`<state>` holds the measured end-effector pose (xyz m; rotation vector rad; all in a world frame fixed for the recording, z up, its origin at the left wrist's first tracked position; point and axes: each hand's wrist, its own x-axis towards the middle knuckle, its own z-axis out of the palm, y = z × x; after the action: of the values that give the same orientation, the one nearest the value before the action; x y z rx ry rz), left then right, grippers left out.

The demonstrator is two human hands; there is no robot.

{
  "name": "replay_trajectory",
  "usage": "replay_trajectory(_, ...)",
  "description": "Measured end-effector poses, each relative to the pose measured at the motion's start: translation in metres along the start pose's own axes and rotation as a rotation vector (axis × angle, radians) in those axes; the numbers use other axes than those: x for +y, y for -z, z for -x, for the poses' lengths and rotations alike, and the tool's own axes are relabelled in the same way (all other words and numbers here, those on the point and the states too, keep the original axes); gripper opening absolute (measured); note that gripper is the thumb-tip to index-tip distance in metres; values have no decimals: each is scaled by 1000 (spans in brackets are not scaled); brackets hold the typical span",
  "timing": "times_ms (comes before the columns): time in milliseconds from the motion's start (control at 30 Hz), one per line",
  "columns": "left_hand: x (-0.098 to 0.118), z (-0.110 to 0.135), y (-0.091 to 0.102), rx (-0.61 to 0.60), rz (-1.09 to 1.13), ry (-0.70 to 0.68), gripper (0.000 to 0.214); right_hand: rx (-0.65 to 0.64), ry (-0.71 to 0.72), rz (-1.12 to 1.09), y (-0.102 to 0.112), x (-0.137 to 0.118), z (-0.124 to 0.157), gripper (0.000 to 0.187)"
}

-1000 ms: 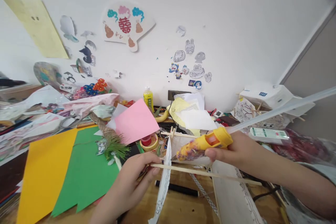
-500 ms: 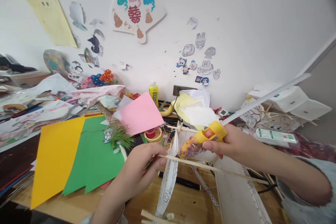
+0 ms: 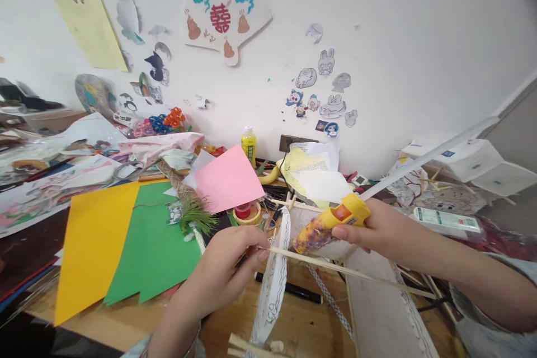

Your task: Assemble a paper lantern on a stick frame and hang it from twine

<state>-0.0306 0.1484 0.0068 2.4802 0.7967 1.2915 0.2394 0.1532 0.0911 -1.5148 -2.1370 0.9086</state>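
**Glue gun poised over a pinched stick**

We see the left hand [image 3: 229, 268] pinching the left end of a thin wooden stick [image 3: 335, 268] between thumb and fingertips. The stick runs to the right and crosses the top of a white lace-edged paper strip [image 3: 274, 285] just right of those fingers. The right hand [image 3: 377, 229] is clenched around a yellow glue gun [image 3: 331, 224], its nozzle aimed left and down, just above the stick. A clear glue rod [image 3: 428, 156] juts out to the far right. Green paper [image 3: 159, 246] and orange paper [image 3: 92, 240] lie to the left, with a pink sheet [image 3: 229, 179] farther back.
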Motion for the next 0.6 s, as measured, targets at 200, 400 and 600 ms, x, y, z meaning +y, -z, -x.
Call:
replay_trajectory(200, -2, 1, 0, -26, 47, -24, 16, -5, -26, -22, 3, -2, 1, 46)
replay_trajectory(400, 0, 0, 2, -39, 33, -45, 14, 111, 41, -69, 11, 2, 11, 47)
replay_trajectory(600, 1, -2, 3, -35, -10, -55, 13, 256, 188, 16, 30, 12, 27, 48)
